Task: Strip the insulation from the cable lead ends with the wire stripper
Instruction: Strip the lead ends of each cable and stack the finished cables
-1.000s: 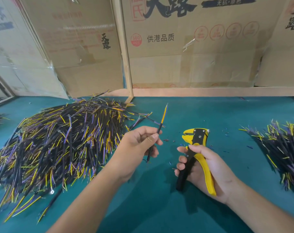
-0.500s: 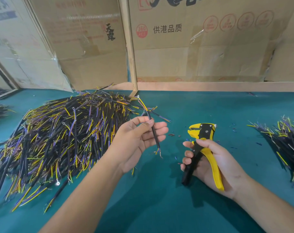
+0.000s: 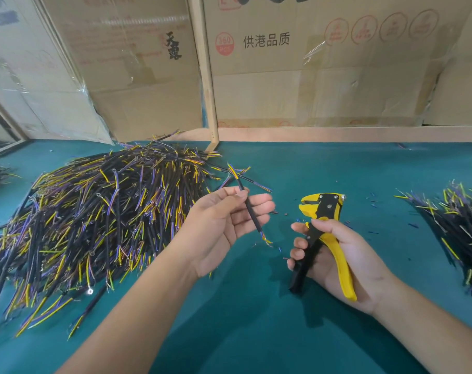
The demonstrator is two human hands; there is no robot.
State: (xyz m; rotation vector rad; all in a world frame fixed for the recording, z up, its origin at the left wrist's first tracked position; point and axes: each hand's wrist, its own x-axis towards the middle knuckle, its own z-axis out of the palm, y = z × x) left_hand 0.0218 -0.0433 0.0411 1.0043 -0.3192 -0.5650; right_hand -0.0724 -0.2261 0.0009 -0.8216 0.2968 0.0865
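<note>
1. Black-jacketed cable [image 3: 249, 210] was the one in play, pinched between thumb and forefinger of the left hand [image 3: 224, 228], other fingers loosely spread. It hung tilted, yellow and purple leads fanning out at the top end, short frayed-looking leads at the bottom end.

2. Just right of that cable, the right hand [image 3: 334, 255] had its fingers wrapped round the handles of the yellow-and-black wire stripper [image 3: 321, 233], nose pointing up and away. Handles looked spread, so I'd guess the tool wasn't squeezed. Cable and stripper were apart, nothing in the nose yet.

3. Left of the cable sat the big pile of cables [image 3: 94, 217] on the green mat [image 3: 256, 333]. Well off to the right of it was a smaller heap [image 3: 456, 222], probably the finished ones, but can't say for sure.

4. Little insulation scraps [image 3: 373, 202] were scattered on the mat beyond the stripper.

5. What could go sideways, imo: the leads at the lower end are thin and splayed, so feeding them in together could catch one crooked and nick or cut the strands. That light two-finger pinch could also let the cable slide when the stripper pulls, leaving a half-stripped end. Also can't tell which end still needs doing, so it'd be easy to redo one.
</note>
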